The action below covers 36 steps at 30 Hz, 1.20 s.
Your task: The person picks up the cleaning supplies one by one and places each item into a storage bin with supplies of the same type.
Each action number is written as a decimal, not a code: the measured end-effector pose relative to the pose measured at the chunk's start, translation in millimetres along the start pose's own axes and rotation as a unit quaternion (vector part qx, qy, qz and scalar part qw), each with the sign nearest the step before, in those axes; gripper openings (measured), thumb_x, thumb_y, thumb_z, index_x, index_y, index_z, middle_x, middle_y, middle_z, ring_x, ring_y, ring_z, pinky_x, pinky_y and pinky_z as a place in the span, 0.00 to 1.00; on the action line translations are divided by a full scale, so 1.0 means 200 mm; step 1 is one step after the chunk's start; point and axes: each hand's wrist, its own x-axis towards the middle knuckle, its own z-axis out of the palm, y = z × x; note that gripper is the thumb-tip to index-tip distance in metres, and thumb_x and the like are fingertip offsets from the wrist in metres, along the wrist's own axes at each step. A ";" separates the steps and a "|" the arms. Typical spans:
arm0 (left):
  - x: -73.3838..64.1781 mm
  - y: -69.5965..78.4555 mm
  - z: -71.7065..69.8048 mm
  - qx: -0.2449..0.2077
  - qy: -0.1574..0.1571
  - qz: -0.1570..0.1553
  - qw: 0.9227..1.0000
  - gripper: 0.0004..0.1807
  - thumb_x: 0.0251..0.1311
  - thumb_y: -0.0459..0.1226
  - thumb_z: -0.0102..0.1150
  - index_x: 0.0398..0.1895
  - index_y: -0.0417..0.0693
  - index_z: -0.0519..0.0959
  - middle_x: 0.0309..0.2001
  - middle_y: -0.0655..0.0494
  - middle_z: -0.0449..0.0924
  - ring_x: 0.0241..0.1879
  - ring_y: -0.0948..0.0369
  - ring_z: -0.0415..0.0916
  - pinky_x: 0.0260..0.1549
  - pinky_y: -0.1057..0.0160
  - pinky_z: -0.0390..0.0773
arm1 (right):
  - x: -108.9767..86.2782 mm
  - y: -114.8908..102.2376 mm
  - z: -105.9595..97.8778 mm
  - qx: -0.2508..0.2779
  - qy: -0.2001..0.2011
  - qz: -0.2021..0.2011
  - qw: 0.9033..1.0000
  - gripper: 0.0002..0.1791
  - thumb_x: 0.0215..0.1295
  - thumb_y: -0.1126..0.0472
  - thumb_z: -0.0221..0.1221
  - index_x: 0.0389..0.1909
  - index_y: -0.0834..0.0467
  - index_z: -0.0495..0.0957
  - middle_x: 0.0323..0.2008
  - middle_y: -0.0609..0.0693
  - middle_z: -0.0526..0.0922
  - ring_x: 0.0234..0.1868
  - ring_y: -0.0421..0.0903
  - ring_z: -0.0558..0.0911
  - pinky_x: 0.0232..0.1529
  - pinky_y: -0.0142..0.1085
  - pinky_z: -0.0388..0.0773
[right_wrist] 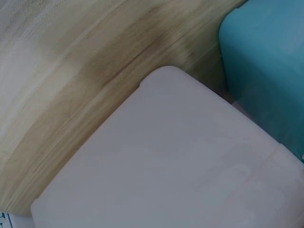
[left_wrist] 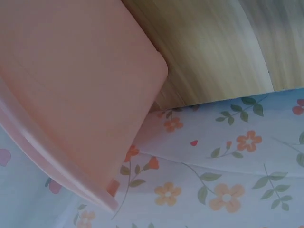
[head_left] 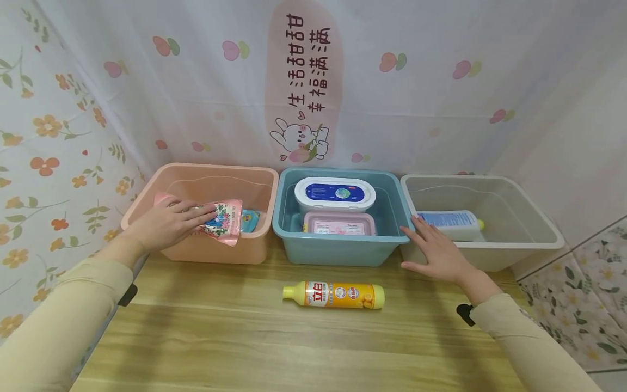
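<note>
In the head view my left hand (head_left: pixel 168 222) lies over a pink packet (head_left: pixel 227 218) with a floral print and holds it from above at the peach bin (head_left: pixel 220 253). The packet's lower corner overlaps the bin's front rim, and the thumb is hidden. My right hand (head_left: pixel 436 250) is spread with its fingers extended, fingertips by the neighbouring rims of the blue bin (head_left: pixel 338 253) and the grey bin (head_left: pixel 509 251). Both wrist views show bin walls, with no fingers visible.
A yellow dish soap bottle (head_left: pixel 343 295) lies on the wooden table (head_left: pixel 313 348). A blue packet (head_left: pixel 250 219) is in the peach bin. The blue bin holds a white-lidded tub (head_left: pixel 335 202) and a pink pack (head_left: pixel 339 224); a white bottle (head_left: pixel 453 223) lies in the grey one.
</note>
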 end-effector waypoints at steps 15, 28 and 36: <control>0.04 -0.06 0.02 0.031 -0.079 -0.022 0.996 0.21 0.55 0.36 0.58 0.55 0.45 0.77 0.54 0.50 0.79 0.44 0.51 0.78 0.41 0.53 0.74 | 0.00 -0.01 0.00 -0.005 0.005 0.000 1.000 0.47 0.54 0.36 0.59 0.69 0.56 0.58 0.72 0.65 0.49 0.72 0.63 0.51 0.67 0.57 0.53; 0.11 -0.08 0.06 0.043 -0.141 -0.032 0.989 0.28 0.48 0.36 0.67 0.57 0.47 0.76 0.55 0.52 0.79 0.45 0.52 0.78 0.43 0.53 0.75 | -0.01 -0.01 0.00 -0.004 0.003 0.003 1.000 0.47 0.54 0.36 0.59 0.70 0.56 0.57 0.72 0.64 0.48 0.73 0.62 0.50 0.68 0.56 0.52; 0.14 -0.08 0.09 0.045 -0.161 -0.039 0.985 0.27 0.52 0.41 0.65 0.58 0.48 0.75 0.56 0.52 0.78 0.47 0.52 0.78 0.45 0.54 0.75 | 0.00 0.00 0.00 -0.007 0.001 0.005 1.000 0.47 0.54 0.35 0.59 0.70 0.56 0.57 0.72 0.64 0.48 0.73 0.61 0.49 0.68 0.56 0.52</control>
